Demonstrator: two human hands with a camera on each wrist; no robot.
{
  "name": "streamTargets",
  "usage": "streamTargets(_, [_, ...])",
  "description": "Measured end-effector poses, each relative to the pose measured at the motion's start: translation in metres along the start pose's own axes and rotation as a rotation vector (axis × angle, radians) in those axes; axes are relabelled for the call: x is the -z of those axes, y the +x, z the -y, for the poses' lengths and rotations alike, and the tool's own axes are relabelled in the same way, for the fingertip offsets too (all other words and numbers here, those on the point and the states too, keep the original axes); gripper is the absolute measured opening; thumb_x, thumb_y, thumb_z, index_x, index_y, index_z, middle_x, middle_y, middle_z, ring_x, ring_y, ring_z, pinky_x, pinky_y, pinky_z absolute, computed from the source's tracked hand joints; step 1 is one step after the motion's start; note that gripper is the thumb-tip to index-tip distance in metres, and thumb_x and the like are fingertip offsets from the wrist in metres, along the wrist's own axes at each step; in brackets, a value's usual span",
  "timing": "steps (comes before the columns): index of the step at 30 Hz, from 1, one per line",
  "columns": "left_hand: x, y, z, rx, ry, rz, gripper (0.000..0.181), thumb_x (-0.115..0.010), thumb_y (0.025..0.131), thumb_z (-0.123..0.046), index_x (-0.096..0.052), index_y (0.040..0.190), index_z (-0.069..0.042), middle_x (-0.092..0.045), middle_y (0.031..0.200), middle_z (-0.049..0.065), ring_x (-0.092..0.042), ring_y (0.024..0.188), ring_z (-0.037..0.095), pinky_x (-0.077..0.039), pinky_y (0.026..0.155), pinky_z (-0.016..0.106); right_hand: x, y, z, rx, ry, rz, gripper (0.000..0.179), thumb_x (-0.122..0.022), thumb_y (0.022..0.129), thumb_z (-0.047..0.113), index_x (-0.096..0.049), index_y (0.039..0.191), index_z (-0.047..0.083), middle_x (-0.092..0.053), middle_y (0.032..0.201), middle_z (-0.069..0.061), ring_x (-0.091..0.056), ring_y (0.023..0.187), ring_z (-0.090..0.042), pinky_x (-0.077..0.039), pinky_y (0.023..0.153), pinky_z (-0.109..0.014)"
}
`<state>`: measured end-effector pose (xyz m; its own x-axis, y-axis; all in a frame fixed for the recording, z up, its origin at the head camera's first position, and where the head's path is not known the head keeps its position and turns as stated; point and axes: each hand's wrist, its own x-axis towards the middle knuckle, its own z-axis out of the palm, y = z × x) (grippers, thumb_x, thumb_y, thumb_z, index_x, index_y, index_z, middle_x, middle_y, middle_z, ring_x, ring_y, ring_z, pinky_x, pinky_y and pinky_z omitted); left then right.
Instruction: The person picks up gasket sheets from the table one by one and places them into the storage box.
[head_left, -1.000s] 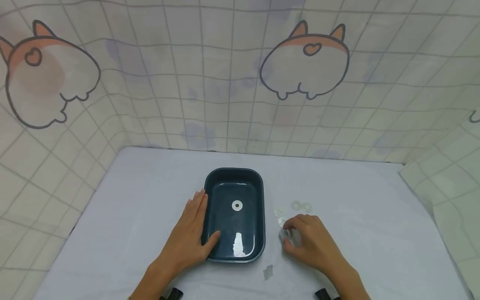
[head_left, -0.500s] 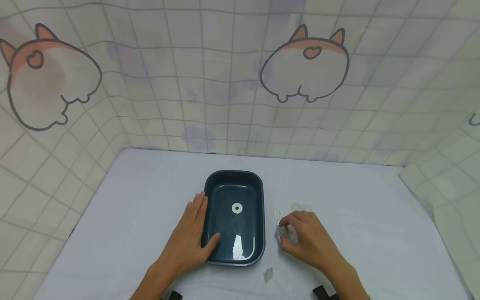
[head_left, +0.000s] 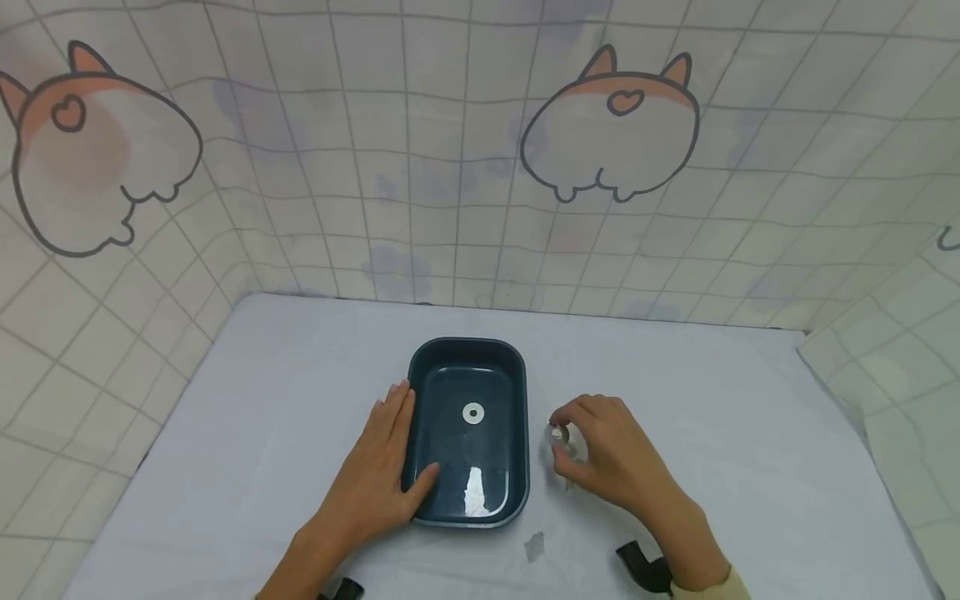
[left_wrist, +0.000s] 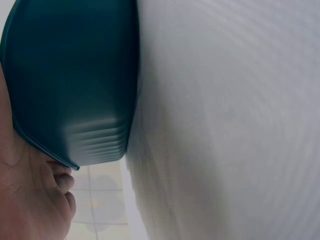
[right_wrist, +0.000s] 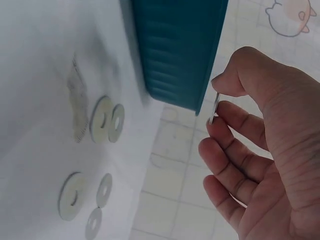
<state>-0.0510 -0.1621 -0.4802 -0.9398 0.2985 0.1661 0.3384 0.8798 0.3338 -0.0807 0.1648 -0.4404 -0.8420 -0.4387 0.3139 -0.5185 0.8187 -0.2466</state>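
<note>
Step in hand, as judged: transfer of a single washer. The tray (head_left: 491,450) stood on the table (head_left: 750,417), left of the midpoint between the side edges, its far rim near the table's far edge. One seated washer (head_left: 473,413) lay flat on the tray floor, roughly midway between the long rims.

Right hand (head_left: 611,462): thumb and fingertips narrowed in a pinch on the held washer (right_wrist: 215,107), which stood edge-on to the right wrist view, clear of the table and just outside the tray's right rim. Left hand (head_left: 382,471): fingers straight along the tray's left side, thumb spread wide over the rim near the near-left corner; no item was gripped. This contact probably steadied the tray.

Five loose washers (right_wrist: 102,120) lay on the table to the right of the tray; the right hand largely covered them in the head view. A grey patch (head_left: 535,547) lay beyond the tray's near-right corner.

Next move, as judged: placement in the tray called for a maintained pinch, sufficient height to clear the right rim, and release low over the floor, apart from the seated washer, to limit rolling.
</note>
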Motion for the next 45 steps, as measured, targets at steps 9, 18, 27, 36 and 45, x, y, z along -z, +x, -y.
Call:
streamTargets(9, [0.000,0.000,-0.002,0.011,-0.007,0.001,0.098,-0.067,0.096,-0.047,-0.020,0.168,-0.001,-0.014,0.180,0.012,-0.019,0.167,0.030,-0.028,0.134,0.053,0.006,0.008,0.002,0.004,0.004,0.024,0.027,-0.087,0.078,0.019,-0.075,0.102,0.013,-0.075,0.098,0.000,-0.068,0.094,-0.019,-0.060,0.098,-0.044])
streamTargets(18, [-0.006,-0.002,-0.001,0.021,-0.014,0.009,0.099,-0.067,0.096,-0.048,-0.018,0.169,-0.003,-0.014,0.180,0.010,-0.018,0.167,0.028,-0.015,0.139,0.041,0.009,0.015,0.001,0.005,0.111,0.032,0.025,-0.086,0.080,0.017,-0.075,0.103,0.014,-0.077,0.099,0.002,-0.070,0.093,-0.018,-0.061,0.093,-0.042])
streamTargets(27, [-0.001,0.000,0.006,0.015,-0.049,0.015,0.099,-0.067,0.093,-0.038,-0.014,0.170,-0.005,-0.012,0.180,0.010,-0.015,0.168,0.028,0.011,0.134,0.020,0.000,0.032,0.019,-0.012,0.201,0.073,0.025,-0.083,0.085,0.020,-0.076,0.108,0.014,-0.077,0.105,0.003,-0.069,0.098,-0.017,-0.061,0.090,-0.038])
streamTargets(36, [-0.004,0.001,0.001,0.014,-0.076,0.031,0.100,-0.067,0.094,-0.040,-0.013,0.170,-0.004,-0.010,0.181,0.009,-0.015,0.168,0.029,-0.019,0.138,0.048,-0.004,0.032,0.024,-0.003,0.200,0.104,0.024,-0.081,0.086,0.019,-0.074,0.108,0.015,-0.076,0.104,0.003,-0.069,0.096,-0.019,-0.059,0.092,-0.039])
streamTargets(45, [-0.004,0.001,0.001,0.016,-0.060,0.022,0.100,-0.067,0.094,-0.042,-0.015,0.170,-0.004,-0.012,0.180,0.011,-0.016,0.168,0.030,-0.001,0.139,0.032,-0.007,0.032,0.025,-0.009,0.184,0.111,0.025,-0.082,0.085,0.019,-0.075,0.109,0.014,-0.076,0.102,0.003,-0.067,0.095,-0.016,-0.059,0.092,-0.039])
